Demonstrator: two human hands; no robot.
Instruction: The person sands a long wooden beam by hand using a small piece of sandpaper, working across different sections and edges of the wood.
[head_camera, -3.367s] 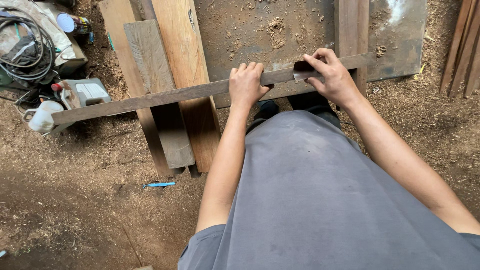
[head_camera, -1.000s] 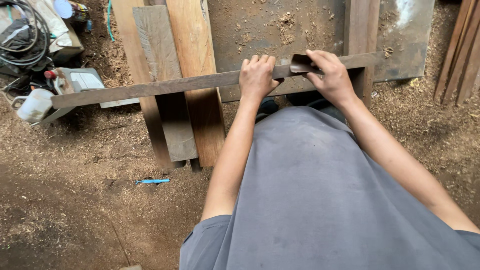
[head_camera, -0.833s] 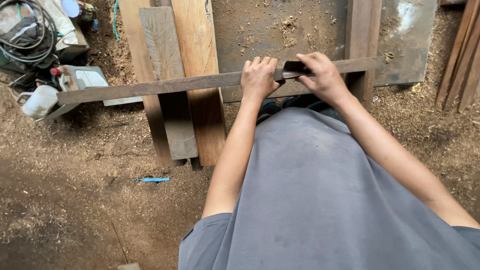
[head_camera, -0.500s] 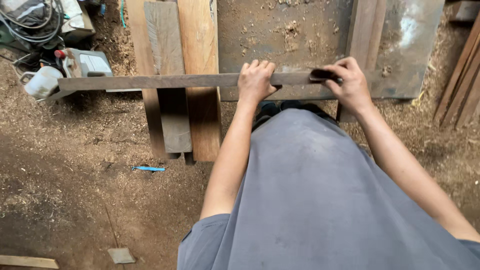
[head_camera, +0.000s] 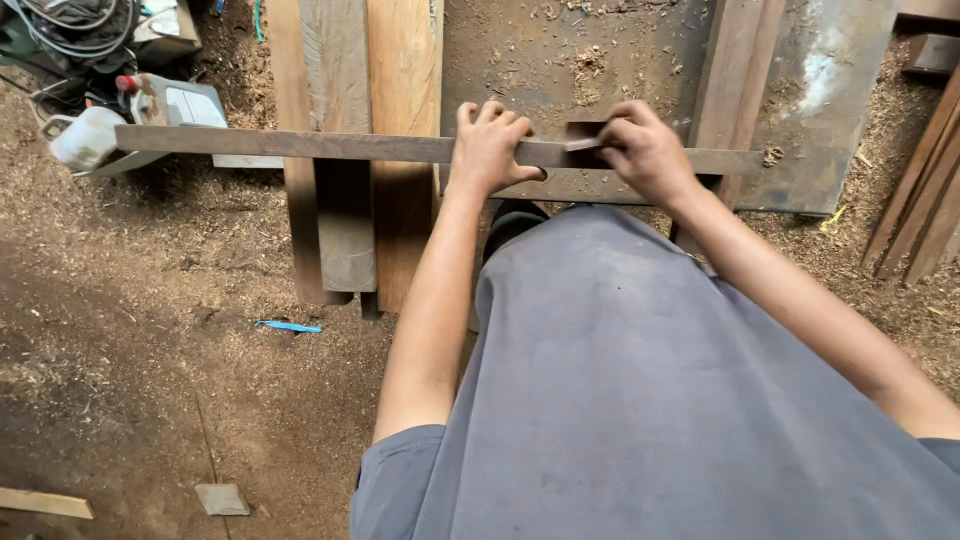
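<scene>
A long narrow grey wooden slat (head_camera: 300, 146) runs left to right across the view, held level above the ground. My left hand (head_camera: 492, 147) grips it near its middle, fingers curled over the top edge. My right hand (head_camera: 645, 150) is closed on a small dark block (head_camera: 582, 137) pressed against the slat's top face, just right of my left hand. The slat's right end (head_camera: 735, 161) reaches past a dark upright plank. My grey shirt fills the lower right.
Several planks (head_camera: 365, 150) lie lengthwise under the slat on sawdust-covered ground. A rusty metal sheet (head_camera: 830, 110) lies at top right, more boards (head_camera: 925, 200) at the right edge. Cables, a white jug (head_camera: 85, 140) and a grey box (head_camera: 185, 103) sit at top left. A blue scrap (head_camera: 288, 326) lies on the dirt.
My right hand and the dark block have slid left along the slat, closer to my left hand. The view has tilted a little; the slat now lies more level.
</scene>
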